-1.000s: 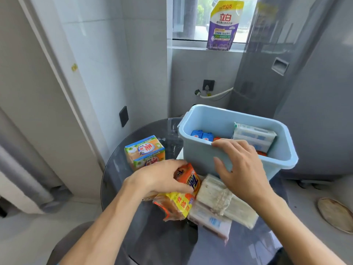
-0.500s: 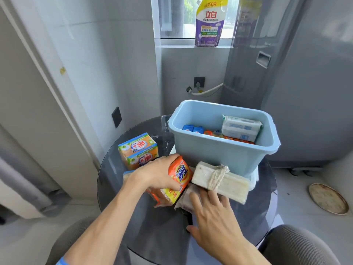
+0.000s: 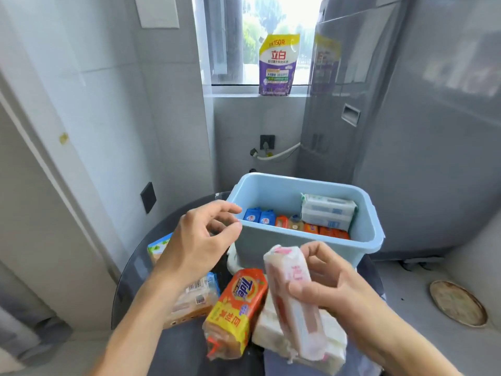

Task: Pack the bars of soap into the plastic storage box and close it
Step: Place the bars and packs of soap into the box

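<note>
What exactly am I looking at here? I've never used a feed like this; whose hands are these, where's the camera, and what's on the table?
There is no machine: a person works bare-handed, and the one camera sits on their head, looking forward and down. The right hand holds a pink-and-white wrapped soap bar above the round dark table. The left hand hovers empty, fingers loosely curled, beside the open light blue storage box, which already contains blue, orange and white packs. Still on the table: an orange Tide bar, a clear-wrapped barcoded pack, a pale bundle under the held bar, and a partly hidden green-and-orange box.
</note>
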A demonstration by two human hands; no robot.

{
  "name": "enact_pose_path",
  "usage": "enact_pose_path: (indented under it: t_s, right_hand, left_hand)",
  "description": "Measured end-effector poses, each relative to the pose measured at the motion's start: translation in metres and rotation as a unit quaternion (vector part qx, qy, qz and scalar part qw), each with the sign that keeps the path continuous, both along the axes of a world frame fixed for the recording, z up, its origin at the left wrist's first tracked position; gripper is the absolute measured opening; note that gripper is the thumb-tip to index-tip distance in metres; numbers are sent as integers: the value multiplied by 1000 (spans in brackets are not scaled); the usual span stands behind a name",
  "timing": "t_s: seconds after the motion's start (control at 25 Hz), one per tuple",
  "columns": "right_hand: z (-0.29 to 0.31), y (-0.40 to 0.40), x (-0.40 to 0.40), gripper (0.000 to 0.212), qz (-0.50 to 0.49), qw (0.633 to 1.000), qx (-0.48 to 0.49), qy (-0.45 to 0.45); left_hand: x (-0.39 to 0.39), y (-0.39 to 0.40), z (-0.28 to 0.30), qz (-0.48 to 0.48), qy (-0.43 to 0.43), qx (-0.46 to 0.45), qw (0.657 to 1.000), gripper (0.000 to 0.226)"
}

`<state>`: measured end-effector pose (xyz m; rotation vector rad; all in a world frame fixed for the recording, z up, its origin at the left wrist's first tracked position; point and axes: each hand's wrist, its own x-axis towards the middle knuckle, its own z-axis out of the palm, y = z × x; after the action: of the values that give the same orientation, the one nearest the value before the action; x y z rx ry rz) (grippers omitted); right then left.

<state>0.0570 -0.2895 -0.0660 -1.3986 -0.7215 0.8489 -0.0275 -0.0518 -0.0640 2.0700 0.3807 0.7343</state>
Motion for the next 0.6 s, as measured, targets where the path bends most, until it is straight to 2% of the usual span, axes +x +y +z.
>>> enact_pose_path:
  t_s: [0.08,0.16,0.2,0.28,0.32,0.36,0.4,0.44,0.48,0.52,0.6]
  right_hand:
    - [28,12,31,45,-35,987,72,136]
    - [49,26,57,46,-37,973,101,205]
    - [54,34,68,45,-42,976,88,194]
    - [57,55,92,43,-98,987,30,127]
    - [58,67,103,42,-130,988,1,82]
    - [60,79,113,37,-153,988,-20,15]
    - [61,91,124,32,-159,981,-46,-99]
    - [62,103,135,28,-136,954,-94,-251]
    - [60,114,145,27,-91,896,-160,-403]
    - [56,125,153,27,-43,814,-219,-536]
    - [38,138,158,25,15,653,-277,-705]
  left_hand:
    - [25,-1,16,-8,11,93,996,27]
    - [48,1,17,-29,64,192,979,19]
    - [56,2,12,-37,98,224,969,13]
    - [63,2,-6,-24,126,269,955,35]
    - [63,2,-13,-9,120,264,957,42]
    - [63,2,-17,3,101,256,961,44]
    - [63,1,-20,8,85,249,965,45]
    - [62,0,-21,8,67,248,967,46]
    - [60,-3,-24,10,48,250,967,46]
    - [59,-3,-25,14,27,258,966,46]
    - [55,-5,-30,11,3,260,966,45]
